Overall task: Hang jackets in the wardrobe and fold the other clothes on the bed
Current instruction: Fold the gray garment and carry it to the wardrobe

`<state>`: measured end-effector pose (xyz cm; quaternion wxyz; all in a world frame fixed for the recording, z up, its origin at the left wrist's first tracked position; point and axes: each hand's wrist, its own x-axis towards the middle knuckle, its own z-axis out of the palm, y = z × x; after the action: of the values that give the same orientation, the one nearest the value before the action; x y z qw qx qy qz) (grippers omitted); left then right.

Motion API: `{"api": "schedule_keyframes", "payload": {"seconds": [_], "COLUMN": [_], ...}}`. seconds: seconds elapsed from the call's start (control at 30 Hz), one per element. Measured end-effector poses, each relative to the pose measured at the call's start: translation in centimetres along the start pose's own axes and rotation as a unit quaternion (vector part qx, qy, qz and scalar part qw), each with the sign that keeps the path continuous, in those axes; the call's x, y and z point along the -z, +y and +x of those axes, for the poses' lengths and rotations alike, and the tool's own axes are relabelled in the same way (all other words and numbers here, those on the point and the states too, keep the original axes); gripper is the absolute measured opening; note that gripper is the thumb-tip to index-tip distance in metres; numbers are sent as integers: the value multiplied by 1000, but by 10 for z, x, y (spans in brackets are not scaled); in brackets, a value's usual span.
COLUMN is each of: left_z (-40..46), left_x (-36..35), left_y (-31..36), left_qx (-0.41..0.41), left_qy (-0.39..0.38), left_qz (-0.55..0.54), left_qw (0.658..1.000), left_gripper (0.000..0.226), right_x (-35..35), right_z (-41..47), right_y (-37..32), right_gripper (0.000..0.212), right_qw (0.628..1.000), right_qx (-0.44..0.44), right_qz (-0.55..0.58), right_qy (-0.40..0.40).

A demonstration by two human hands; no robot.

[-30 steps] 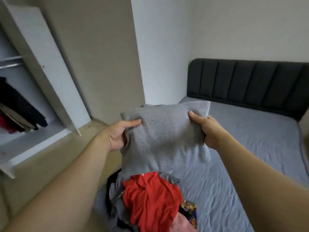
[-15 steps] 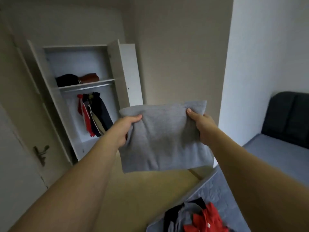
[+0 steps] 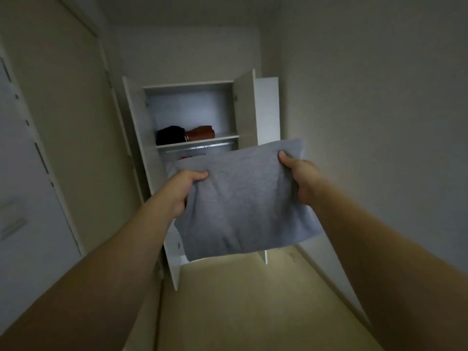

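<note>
Directly before the open wardrobe, the person now stands facing its interior, whereas half a second earlier the wardrobe lay off to the left and a corner of the bed with the clothes pile was in view; both bed and pile have left the frame. This turn suggests that the folded item is being carried to the wardrobe for storage, so one garment appears folded and the remainder presumably awaits on the bed.

Left of the wardrobe stands a closed door. The left hand grasps the left edge of the folded grey garment, thumb on top. The garment is held in the air in front of the wardrobe's lower half, hiding most of the hanging space. The right hand clasps the right edge, thumb likewise on top.

Contents of the wardrobe: on the upper shelf, a dark folded item lies at left, touching a brown folded item at right. Beneath the shelf runs the hanging rail, below which a small red patch shows; what hangs there cannot be identified.
</note>
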<state>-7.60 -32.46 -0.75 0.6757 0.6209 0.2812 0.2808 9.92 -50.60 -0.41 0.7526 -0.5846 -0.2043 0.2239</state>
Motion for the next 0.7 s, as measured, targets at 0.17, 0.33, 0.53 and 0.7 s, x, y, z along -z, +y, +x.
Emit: {"api": "schedule_keyframes", "payload": {"seconds": [0.17, 0.33, 0.53, 0.7], "left_z": [121, 261, 430, 559], "left_x": [53, 110, 174, 191], "left_y": [-8, -6, 30, 47], "left_qx": [10, -17, -33, -40], "left_qy": [41, 69, 102, 116], "left_qz": [-7, -11, -8, -19], "left_qw": [999, 997, 994, 992], "left_gripper": [32, 36, 39, 47], "right_x": [-71, -156, -254, -302], "right_z": [119, 246, 394, 507], "right_y": [39, 71, 69, 81], "right_gripper": [61, 63, 60, 48], "right_qw": [999, 999, 998, 999], "right_qx": [-29, -15, 2, 15], "right_qz": [-33, -39, -60, -45], "right_qy": [-11, -9, -13, -2]}}
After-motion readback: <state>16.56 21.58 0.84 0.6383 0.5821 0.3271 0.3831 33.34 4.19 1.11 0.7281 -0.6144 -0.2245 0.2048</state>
